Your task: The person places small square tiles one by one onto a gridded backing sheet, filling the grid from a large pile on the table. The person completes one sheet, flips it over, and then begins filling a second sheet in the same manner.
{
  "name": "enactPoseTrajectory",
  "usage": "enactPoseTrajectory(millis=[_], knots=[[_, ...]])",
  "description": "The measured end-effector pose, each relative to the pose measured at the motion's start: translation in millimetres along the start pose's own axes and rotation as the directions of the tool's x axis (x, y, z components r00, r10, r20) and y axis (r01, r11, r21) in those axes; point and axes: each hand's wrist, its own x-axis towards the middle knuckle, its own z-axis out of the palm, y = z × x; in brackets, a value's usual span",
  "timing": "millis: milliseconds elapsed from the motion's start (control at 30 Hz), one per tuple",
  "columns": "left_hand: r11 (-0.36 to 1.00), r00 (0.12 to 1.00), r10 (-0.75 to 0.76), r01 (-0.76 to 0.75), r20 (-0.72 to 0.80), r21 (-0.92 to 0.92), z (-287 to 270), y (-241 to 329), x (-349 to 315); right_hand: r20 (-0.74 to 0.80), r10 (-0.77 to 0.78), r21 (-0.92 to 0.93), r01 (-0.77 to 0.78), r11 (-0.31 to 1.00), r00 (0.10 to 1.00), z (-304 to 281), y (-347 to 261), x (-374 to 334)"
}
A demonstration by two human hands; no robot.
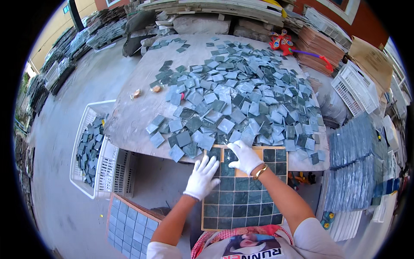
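A wooden-edged tray leans between my body and the stone table, lined with rows of dark green square tiles. Bare tan board shows in a few gaps of its upper rows. My left hand, in a white glove, lies flat with fingers spread over the tray's left edge. At the tray's upper rows is my right hand, also gloved, its thumb and fingers apart around a dark tile. Part of that tile's surroundings is hidden by the hand. A gold bracelet circles my right wrist.
Loose grey-green tiles are heaped on the stone table. A white crate of tiles stands left, above another tiled tray. Stacked tile sheets rise at right. A red toy with a purple stick lies far right.
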Motion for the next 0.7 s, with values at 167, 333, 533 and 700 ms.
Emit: enactPoseTrajectory(millis=[167, 333, 533, 700], knots=[[0.984, 0.986, -0.164, 0.166, -0.039, 0.059, 17.0, 30.1, -14.1, -0.211, -0.014, 0.052, 0.025, 0.998, 0.977, 22.7, 7.8, -9.2], [0.971, 0.975, -0.205, 0.213, -0.081, 0.112, 24.7, 32.7, 2.2, -0.218, -0.017, 0.112, 0.043, 0.993, 0.976, 22.7, 0.9, 3.7], [0.966, 0.967, -0.216, 0.231, -0.134, 0.117, 28.0, 42.4, 33.2, -0.363, 0.196, 0.118, -0.163, 0.979, 0.911, -32.9, 43.1, 1.8], [0.965, 0.974, -0.178, 0.201, -0.143, 0.17, 29.9, 36.3, 61.4, -0.269, 0.115, -0.234, -0.181, 0.955, 0.956, -32.0, 35.3, -3.7]])
